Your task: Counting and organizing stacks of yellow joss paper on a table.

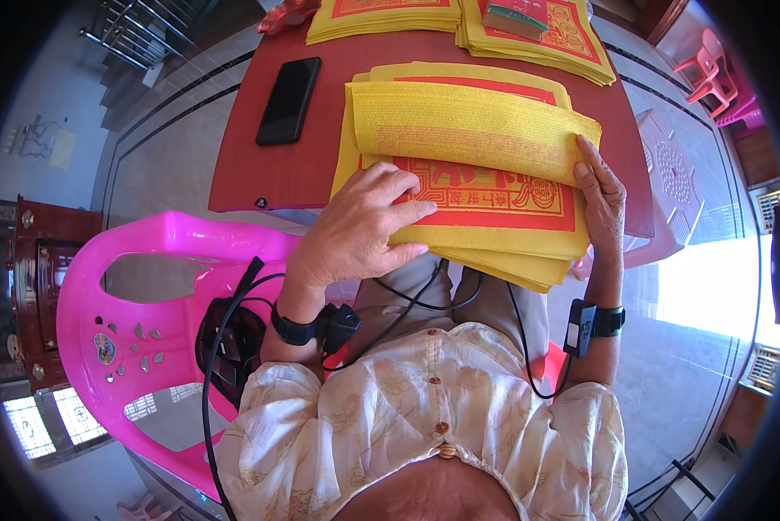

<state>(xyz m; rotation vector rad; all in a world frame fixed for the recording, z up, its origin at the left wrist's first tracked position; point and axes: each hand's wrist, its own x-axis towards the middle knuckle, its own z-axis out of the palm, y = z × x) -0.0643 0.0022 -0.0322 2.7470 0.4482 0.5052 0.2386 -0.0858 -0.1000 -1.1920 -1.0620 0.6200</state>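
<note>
A stack of yellow joss paper (494, 239) with red printed panels lies at the table's near edge, its lower sheets slightly fanned. Its top yellow sheet (472, 122) is curled up and back from the near side, plain underside showing. My right hand (602, 189) pinches that sheet's right edge between thumb and fingers. Resting over the left side of the stack, my left hand (364, 221) has its fingers apart and holds nothing; its fingertips reach onto the red print of the sheet below.
A black phone (288, 101) lies left of the stack on the red table (242, 169). More yellow paper stacks (381, 22) sit at the far side, one with a small red-and-green booklet (518, 17) on top. A pink chair (116, 252) stands at left; cables run from both wrist straps.
</note>
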